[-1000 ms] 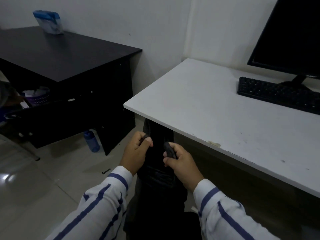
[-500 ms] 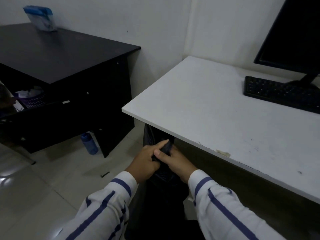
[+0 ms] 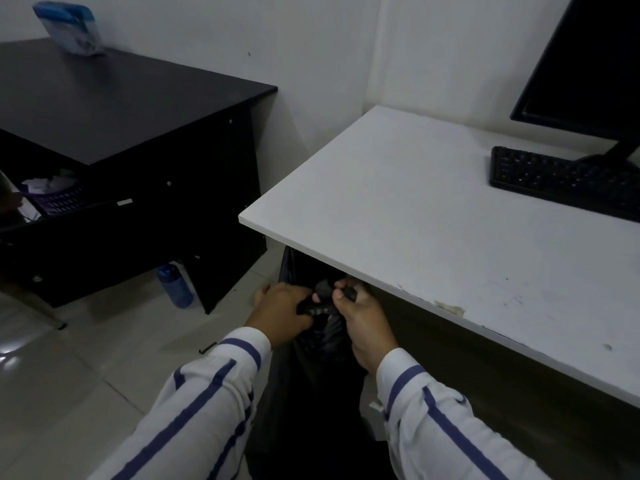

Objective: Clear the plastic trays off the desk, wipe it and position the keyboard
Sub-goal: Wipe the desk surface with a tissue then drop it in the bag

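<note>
A black plastic bag (image 3: pixel 323 336) hangs just under the front left edge of the white desk (image 3: pixel 408 216). My left hand (image 3: pixel 282 311) grips the bunched top of the bag from the left. My right hand (image 3: pixel 363 320) pinches the bag's twisted neck from the right, fingers curled round it. The two hands meet at the bag's mouth. A black keyboard (image 3: pixel 561 181) lies at the back right of the desk, under the monitor (image 3: pixel 588 64). No plastic trays show on the desk top.
A dark desk (image 3: pixel 114 98) stands to the left with a blue-and-white pack (image 3: pixel 69 27) on it and a purple basket (image 3: pixel 59 199) on its shelf. A blue bottle (image 3: pixel 175 285) stands on the tiled floor. The white desk's front edge is chipped (image 3: pixel 448 308).
My hands were apart, each holding one side of the bag's mouth. They have come together and now bunch the bag's top closed, a little further forward under the desk edge.
</note>
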Demonstrator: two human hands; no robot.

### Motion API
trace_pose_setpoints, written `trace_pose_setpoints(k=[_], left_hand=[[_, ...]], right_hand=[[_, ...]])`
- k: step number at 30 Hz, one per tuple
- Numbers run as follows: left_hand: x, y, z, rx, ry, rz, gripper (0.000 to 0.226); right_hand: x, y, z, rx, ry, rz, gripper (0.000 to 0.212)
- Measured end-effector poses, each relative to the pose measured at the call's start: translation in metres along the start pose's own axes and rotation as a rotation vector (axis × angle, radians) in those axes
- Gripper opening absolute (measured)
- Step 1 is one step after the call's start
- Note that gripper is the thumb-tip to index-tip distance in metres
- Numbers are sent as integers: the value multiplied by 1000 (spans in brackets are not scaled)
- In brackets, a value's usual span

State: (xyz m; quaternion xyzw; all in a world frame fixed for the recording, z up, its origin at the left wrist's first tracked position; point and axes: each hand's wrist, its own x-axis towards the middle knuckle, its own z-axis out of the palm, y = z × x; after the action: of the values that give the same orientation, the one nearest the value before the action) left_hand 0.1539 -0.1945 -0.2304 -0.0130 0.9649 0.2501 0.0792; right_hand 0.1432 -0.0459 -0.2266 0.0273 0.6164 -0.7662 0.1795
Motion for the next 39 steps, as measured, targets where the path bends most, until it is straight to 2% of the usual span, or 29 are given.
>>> trace_pose_setpoints(k=[2, 5, 7, 9, 12, 14, 15, 17, 18, 21, 24, 31, 34, 35, 37, 39], left_hand=[[6, -4, -3, -36, -43, -12, 46], [7, 4, -11, -460, -77, -127, 20], [8, 10, -12, -625, -99, -183, 20], [7, 18, -11, -695, -94, -209, 28], [7, 27, -9, -776, -116, -230, 22], [7, 28, -8, -826, -163, -254, 25], [8, 28, -7, -841, -173, -275, 33], [9, 30, -4, -825, -136, -328, 51], [10, 32, -3, -833, -86, -342, 51], [13, 40, -3, -1025, -32, -436, 36], [19, 42, -2, -1122, -13, -445, 32], [35, 42, 10, -1326, 172, -567, 25], [40, 44, 15, -1419, 226, -602, 10], [41, 46, 14, -1446, 250, -608, 14], [46, 43, 17, -1415, 315, -605, 26], [48, 42, 14, -1346, 365, -619, 26]], right_hand=[[-4, -3, -6, -274, -123, -98, 23], [-3, -5, -15, -747, -252, -301, 18], [0, -3, -20, -983, -246, -424, 15], [1, -1, -22, -1108, -171, -524, 19], [-3, -2, -18, -1081, -12, -552, 21], [-5, -7, -12, -1014, 93, -398, 19], [-3, -8, -11, -992, 121, -333, 22], [0, -10, -8, -993, 137, -294, 24], [1, -12, -6, -1003, 144, -294, 23], [2, -12, -5, -1069, 116, -335, 11], [1, -12, -10, -1123, 107, -352, 19], [-1, -12, -17, -1294, 94, -468, 33], [-6, -3, -19, -1207, 94, -549, 37], [-9, -2, -20, -1164, 100, -545, 37], [-12, -2, -22, -1041, 117, -472, 40], [-16, -3, -26, -832, 139, -325, 46]])
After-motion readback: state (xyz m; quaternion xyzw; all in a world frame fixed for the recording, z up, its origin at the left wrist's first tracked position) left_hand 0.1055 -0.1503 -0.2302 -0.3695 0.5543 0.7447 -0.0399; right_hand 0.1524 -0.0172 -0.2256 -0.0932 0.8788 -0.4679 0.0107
